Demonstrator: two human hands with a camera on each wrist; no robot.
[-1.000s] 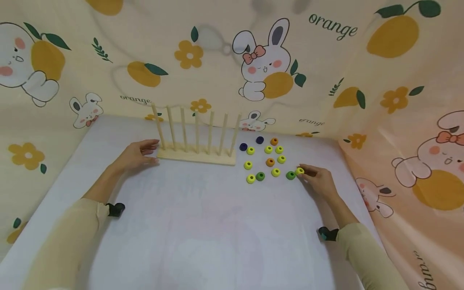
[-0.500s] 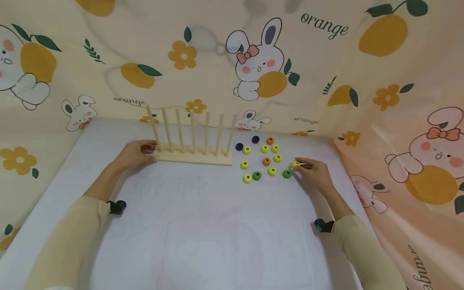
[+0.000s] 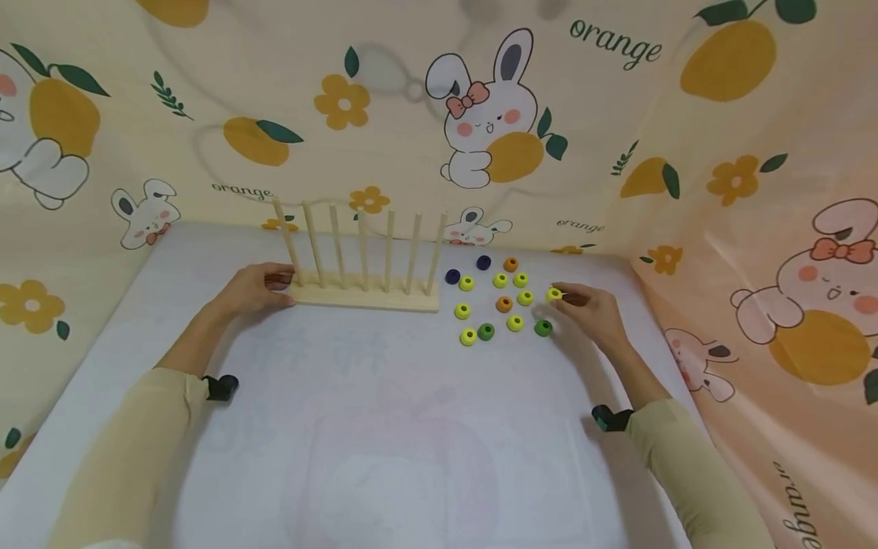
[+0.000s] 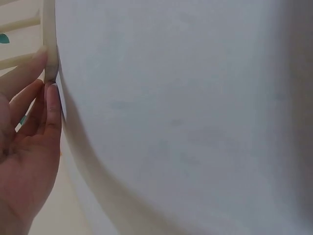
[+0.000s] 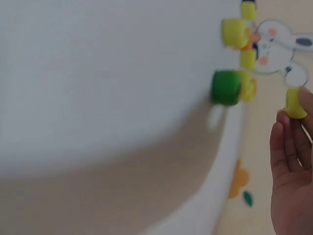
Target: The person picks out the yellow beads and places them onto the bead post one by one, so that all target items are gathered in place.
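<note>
A wooden peg rack (image 3: pixel 363 299), with several upright pegs on a long base, stands near the back of the table. My left hand (image 3: pixel 257 288) grips the left end of its base; the left wrist view has the thumb (image 4: pixel 38 61) on the wood and the other fingers around the end. Raised over the table at the right, my right hand (image 3: pixel 595 313) pinches a yellow bead (image 5: pixel 294 104) between thumb and fingertips. Below it lies a green bead (image 3: pixel 543 328). More beads are spread between rack and right hand, among them a yellow bead (image 3: pixel 463 311) and an orange bead (image 3: pixel 504 304).
Two dark blue beads (image 3: pixel 483 262) lie at the back, right of the rack. A printed cloth wall (image 3: pixel 384 160) rises directly behind the white table (image 3: pixel 384 427) and continues along its right side.
My right hand has lifted the yellow bead from beside the green one and carried it up and slightly left. My left hand stays at the rack's end. The head view has shifted slightly.
</note>
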